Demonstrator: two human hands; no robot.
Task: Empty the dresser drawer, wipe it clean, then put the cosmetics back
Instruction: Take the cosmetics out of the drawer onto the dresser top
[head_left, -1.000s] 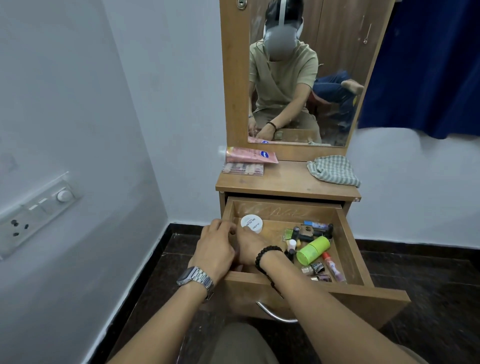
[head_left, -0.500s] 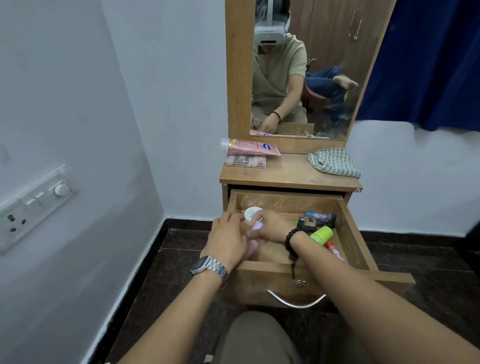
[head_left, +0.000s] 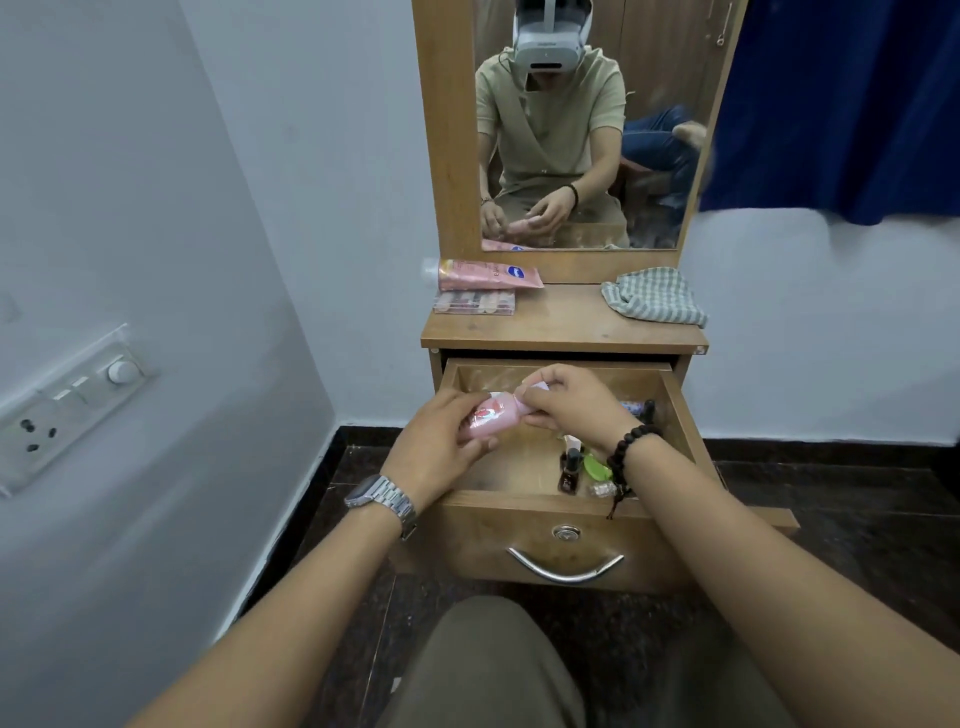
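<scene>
A: What do the two hands hold?

B: Both hold one small pink bottle (head_left: 491, 418) above the open drawer (head_left: 561, 512). The left hand (head_left: 441, 449) has its fingers curled around the lower body of the bottle. The right hand (head_left: 569, 397) pinches the top end, with the fingertips close together; I cannot tell if there is a cap under them.

A: Where is the bottle, seen from the drawer?

B: Over the back left part, about 11 o'clock from the middle of the drawer. It lies nearly flat, its top pointing to 2 o'clock.

A: What is inside the drawer?

B: A dark nail polish bottle (head_left: 569, 470) stands near the front, at about 5 o'clock from the pink bottle. Just beside it, at its 3 o'clock, is a green item (head_left: 592, 465), partly hidden by the right wrist with the black bead bracelet (head_left: 626, 447). More small things lie along the right side, too hidden to name.

A: And on the dresser top (head_left: 563, 325)?

B: At 10 o'clock a pink tube (head_left: 488, 274) lies on a clear flat box (head_left: 475, 302). At 2 o'clock lies a checked cloth (head_left: 654, 296), crumpled. The left wrist wears a metal watch (head_left: 382, 499).
</scene>
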